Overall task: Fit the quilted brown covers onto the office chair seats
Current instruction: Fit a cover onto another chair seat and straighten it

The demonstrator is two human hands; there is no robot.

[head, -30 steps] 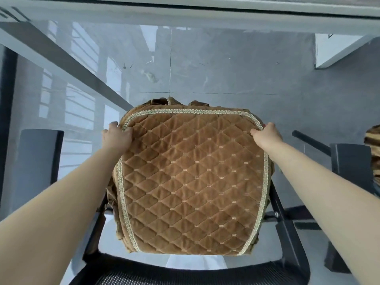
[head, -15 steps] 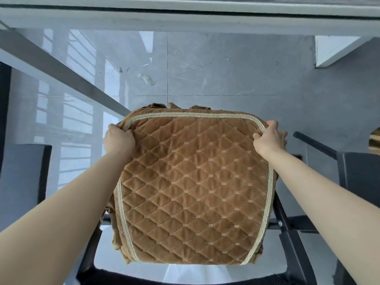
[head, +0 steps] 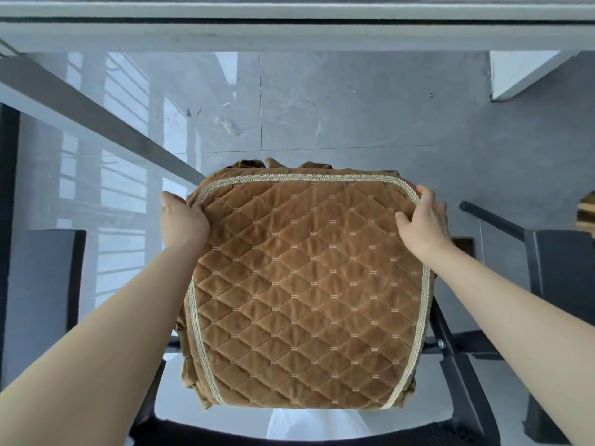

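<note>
A quilted brown cover (head: 306, 294) with pale braid trim lies over the seat of a black office chair (head: 450, 358) right below me. My left hand (head: 183, 220) grips the cover's far left corner. My right hand (head: 425, 220) grips its far right corner, thumb on the quilted top. The cover's skirt bunches beyond the far edge and hangs down on the left side. The seat itself is hidden under the cover. The chair's black mesh back (head: 289, 436) runs along the bottom of the view.
A black armrest (head: 492, 220) and dark panel (head: 563, 268) stand to the right. Another dark chair part (head: 42, 300) is at the left. A striped brown thing (head: 586, 210) shows at the right edge. A white ledge (head: 289, 30) crosses the top, over glossy grey floor tiles (head: 354, 107).
Both hands have shifted their hold at the far corners; the right thumb now presses on top. The view has tilted down slightly and the cover sits a little lower over the seat.
</note>
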